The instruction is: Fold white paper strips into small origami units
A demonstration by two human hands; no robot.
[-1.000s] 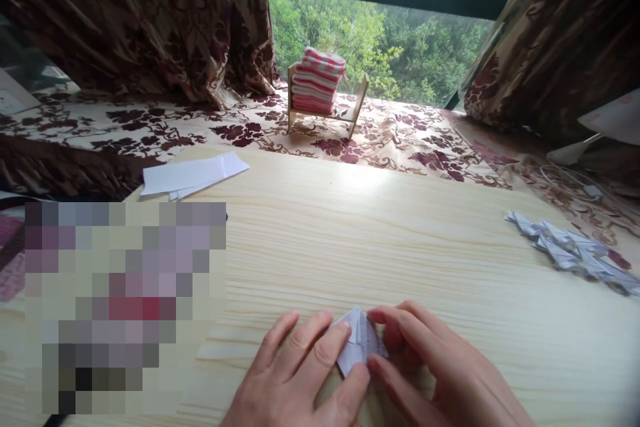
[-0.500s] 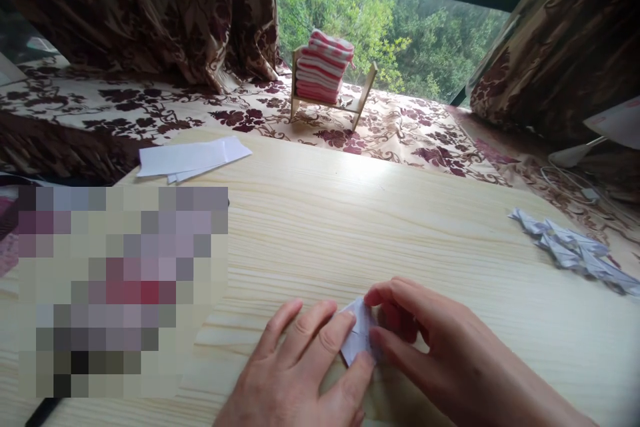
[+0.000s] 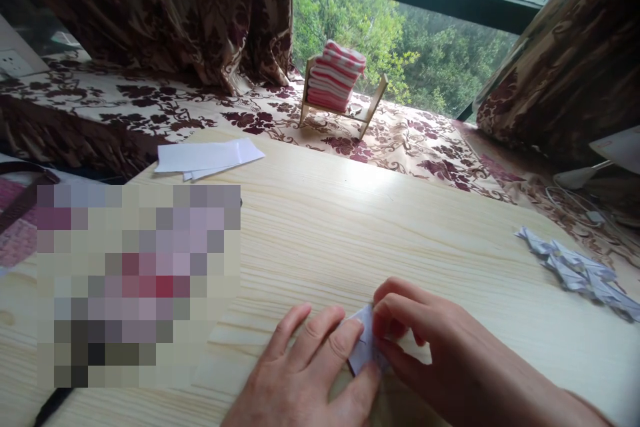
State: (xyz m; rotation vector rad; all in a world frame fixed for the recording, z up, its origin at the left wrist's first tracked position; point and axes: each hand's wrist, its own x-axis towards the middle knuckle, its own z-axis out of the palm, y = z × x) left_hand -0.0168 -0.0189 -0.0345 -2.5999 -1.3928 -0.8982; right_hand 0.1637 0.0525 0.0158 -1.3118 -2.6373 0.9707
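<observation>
A small folded piece of white paper lies on the wooden table near its front. My left hand rests flat with its fingers spread, index fingertip and thumb pressing on the paper's left and lower parts. From the right, my right hand has its thumb and index finger closed in a pinch at the paper's right edge. Its fingers cover that edge, so the fold there is partly hidden.
Several folded paper pieces lie in a cluster at the table's right side. Flat white paper strips rest at the far left. A pixelated object occupies the left. Beyond the table, a small wooden rack holds striped cloths.
The view has shifted slightly, so everything sits a little lower and further right. My right thumb and index finger have come closer together at the paper's right edge. My left hand stays on the paper.
</observation>
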